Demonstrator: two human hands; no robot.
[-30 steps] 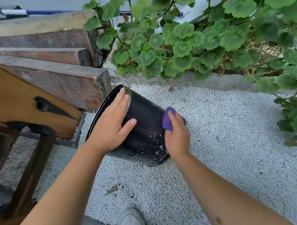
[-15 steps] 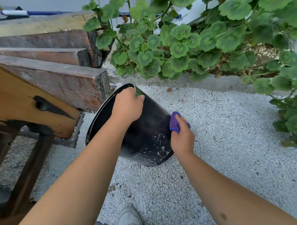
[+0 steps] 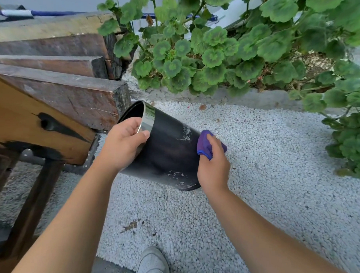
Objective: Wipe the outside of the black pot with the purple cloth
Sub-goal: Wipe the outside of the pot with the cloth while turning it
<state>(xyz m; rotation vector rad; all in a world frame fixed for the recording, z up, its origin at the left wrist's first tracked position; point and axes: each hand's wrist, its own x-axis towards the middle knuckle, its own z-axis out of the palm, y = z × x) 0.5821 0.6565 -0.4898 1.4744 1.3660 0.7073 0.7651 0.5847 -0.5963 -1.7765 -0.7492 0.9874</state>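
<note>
The black pot (image 3: 169,149) is tipped over on the white gravel, its mouth facing left and its base to the right. White smears mark its side. My left hand (image 3: 124,142) grips the rim, thumb on the outside wall and fingers curled over the edge. My right hand (image 3: 213,165) holds the bunched purple cloth (image 3: 204,144) against the pot's right side near the base.
Stacked dark wooden beams (image 3: 71,95) and a wooden bench (image 3: 31,125) stand close on the left, almost touching the pot's rim. Geranium plants (image 3: 213,53) fill a raised bed behind and to the right. My shoe (image 3: 152,264) rests on the white gravel (image 3: 278,163) below.
My left hand moved from flat on the pot's side to a grip on the rim. The pot has turned, showing a different side. My right hand with the cloth shifted slightly right.
</note>
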